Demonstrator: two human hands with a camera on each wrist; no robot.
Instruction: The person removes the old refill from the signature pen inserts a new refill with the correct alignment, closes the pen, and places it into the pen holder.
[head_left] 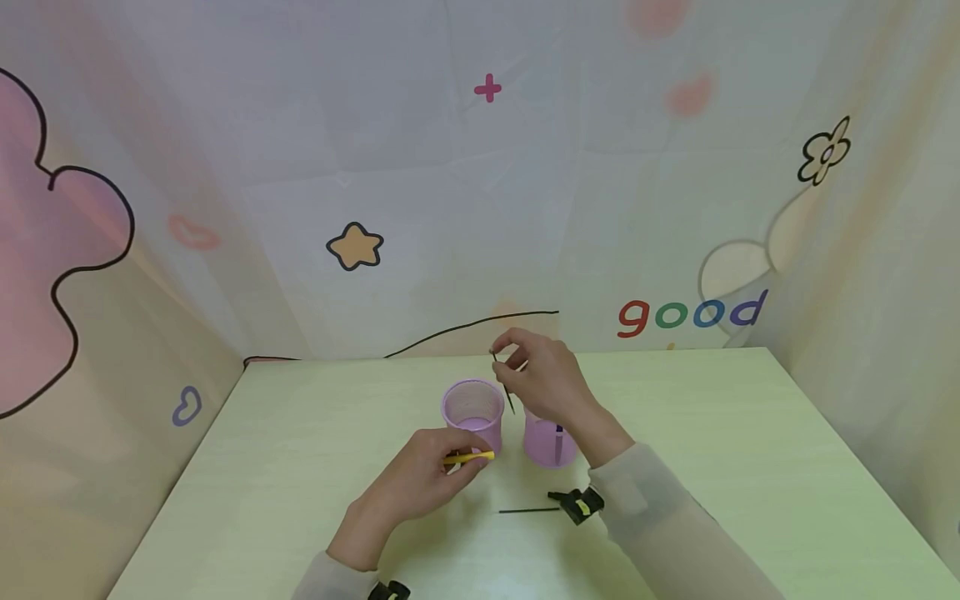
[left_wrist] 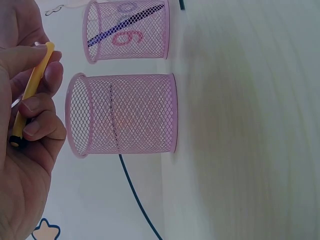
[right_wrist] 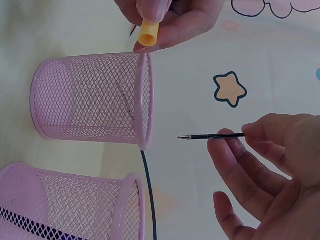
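My left hand (head_left: 431,475) grips a yellow pen barrel (left_wrist: 35,75), dark at one end. Its other end is an open, hollow mouth in the right wrist view. Between thumb and fingers my right hand (head_left: 543,375) pinches a thin black pen refill (right_wrist: 210,136), its metal tip pointing away from the palm. This hand is above the two pink mesh pen holders, higher than my left hand. The left pen holder (head_left: 472,408) stands just beyond the left hand. A dark pen (left_wrist: 127,24) leans inside the right pen holder (head_left: 542,450), partly covered by my right hand in the head view.
Another thin dark stick (head_left: 525,511) lies on the pale green table (head_left: 262,483), in front of the holders. Behind the table hangs a printed cloth (head_left: 435,192), with more cloth along both sides. Black camera mounts (head_left: 581,504) sit at my wrists.
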